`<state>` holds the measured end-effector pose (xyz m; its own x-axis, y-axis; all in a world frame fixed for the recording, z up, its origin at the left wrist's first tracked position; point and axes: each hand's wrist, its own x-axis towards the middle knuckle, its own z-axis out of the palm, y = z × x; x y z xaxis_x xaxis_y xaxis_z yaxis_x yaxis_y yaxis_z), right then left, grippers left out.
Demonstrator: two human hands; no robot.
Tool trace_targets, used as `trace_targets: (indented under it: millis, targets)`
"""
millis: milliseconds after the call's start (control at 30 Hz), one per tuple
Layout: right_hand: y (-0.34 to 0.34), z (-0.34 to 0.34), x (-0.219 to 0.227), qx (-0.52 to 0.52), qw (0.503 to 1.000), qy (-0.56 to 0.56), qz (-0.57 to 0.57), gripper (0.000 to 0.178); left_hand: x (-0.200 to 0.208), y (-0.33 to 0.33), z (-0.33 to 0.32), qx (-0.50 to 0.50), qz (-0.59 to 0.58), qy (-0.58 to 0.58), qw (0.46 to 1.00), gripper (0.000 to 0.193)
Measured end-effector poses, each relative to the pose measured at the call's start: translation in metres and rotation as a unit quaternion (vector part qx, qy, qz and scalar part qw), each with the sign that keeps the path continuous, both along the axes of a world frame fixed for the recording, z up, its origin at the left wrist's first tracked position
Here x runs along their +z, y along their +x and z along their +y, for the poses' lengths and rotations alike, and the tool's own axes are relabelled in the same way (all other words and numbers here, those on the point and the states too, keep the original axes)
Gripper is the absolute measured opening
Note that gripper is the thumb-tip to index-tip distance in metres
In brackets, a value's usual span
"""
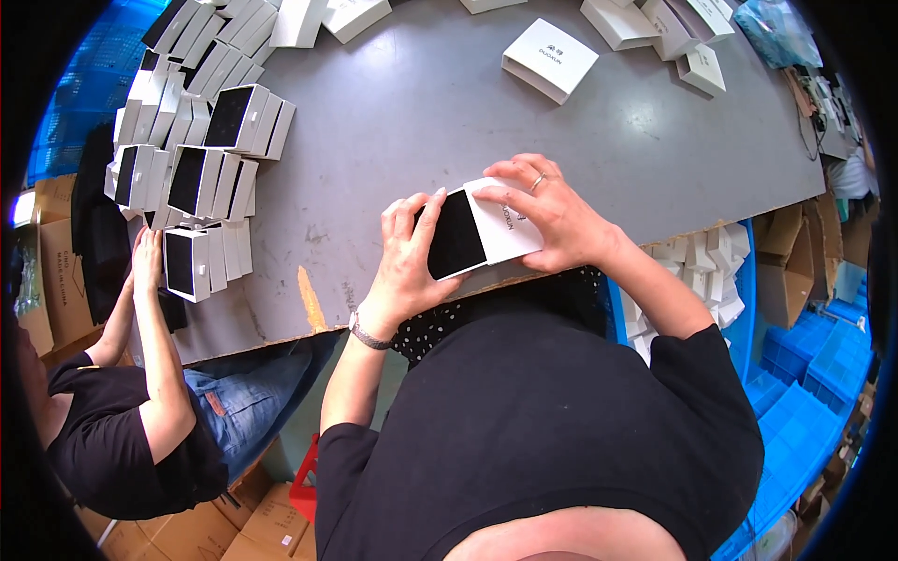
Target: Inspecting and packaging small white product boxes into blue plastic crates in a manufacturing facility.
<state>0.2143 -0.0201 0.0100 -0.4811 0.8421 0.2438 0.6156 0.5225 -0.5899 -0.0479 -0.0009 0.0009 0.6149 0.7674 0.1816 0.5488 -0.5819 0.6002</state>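
Observation:
Near the table's front edge I hold a small white slide-out box, partly pulled apart. My left hand is closed round the inner tray, which has a black lining, its thumb along the near edge and its fingers over the far side. My right hand grips the white sleeve with fingers on the far edge and thumb on the near one. The tray still sits partly inside the sleeve. Beyond my hands, a closed white box lies on the grey table.
Rows of white trays with black linings stand at the table's left. More white boxes lie along the far side. A blue crate of white boxes is at my right. At the left, a co-worker's hands are close to the rows.

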Motion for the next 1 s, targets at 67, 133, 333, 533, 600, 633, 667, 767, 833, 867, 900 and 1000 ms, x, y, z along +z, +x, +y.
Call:
trace_targets:
  millis: [67, 133, 333, 533, 600, 633, 667, 767, 833, 867, 900, 1000]
  targets:
    - [0.000, 0.001, 0.000, -0.010, 1.000, 0.000, -0.003, 0.088, 0.000, 0.000, 0.003, -0.009, -0.007, -0.013, 1.000, 0.104]
    - [-0.001, 0.002, 0.000, 0.026, 1.000, -0.003, 0.004, 0.087, -0.003, -0.002, 0.004, -0.041, -0.006, 0.026, 0.999, 0.113]
    - [-0.018, 0.015, 0.000, 0.031, 0.999, 0.020, 0.021, 0.084, -0.022, 0.018, 0.008, 0.053, -0.231, -0.138, 0.962, 0.150]
    - [-0.020, -0.011, 0.008, -0.042, 0.997, -0.015, -0.057, 0.088, -0.016, 0.049, 0.012, 0.018, -0.228, -0.070, 0.971, 0.119]
    - [0.013, -0.025, 0.030, -0.095, 0.985, -0.052, -0.132, 0.085, 0.024, 0.027, 0.046, 0.082, -0.078, 0.133, 0.985, 0.095]
    - [0.030, -0.031, 0.051, -0.140, 0.964, -0.101, -0.204, 0.084, 0.027, 0.003, 0.073, 0.136, -0.039, 0.274, 0.951, 0.082]
    - [0.048, -0.036, 0.066, -0.188, 0.932, -0.148, -0.273, 0.084, 0.031, -0.029, 0.106, 0.187, 0.046, 0.369, 0.909, 0.077]
    - [0.082, -0.021, 0.068, -0.319, 0.858, -0.104, -0.389, 0.083, 0.059, -0.075, 0.177, 0.346, 0.233, 0.336, 0.844, 0.084]
    - [0.087, 0.029, 0.048, -0.319, 0.922, 0.062, -0.211, 0.084, 0.066, -0.084, 0.211, 0.340, 0.378, 0.303, 0.806, 0.080]
    - [0.089, 0.059, 0.028, -0.314, 0.919, 0.100, -0.214, 0.083, 0.065, -0.078, 0.221, 0.340, 0.389, 0.273, 0.811, 0.074]
    - [0.087, 0.079, 0.014, -0.310, 0.915, 0.137, -0.218, 0.083, 0.062, -0.072, 0.230, 0.339, 0.401, 0.243, 0.816, 0.068]
    - [0.058, 0.088, 0.012, -0.313, 0.926, -0.023, -0.210, 0.082, 0.045, -0.079, 0.222, 0.291, 0.360, 0.325, 0.825, 0.053]
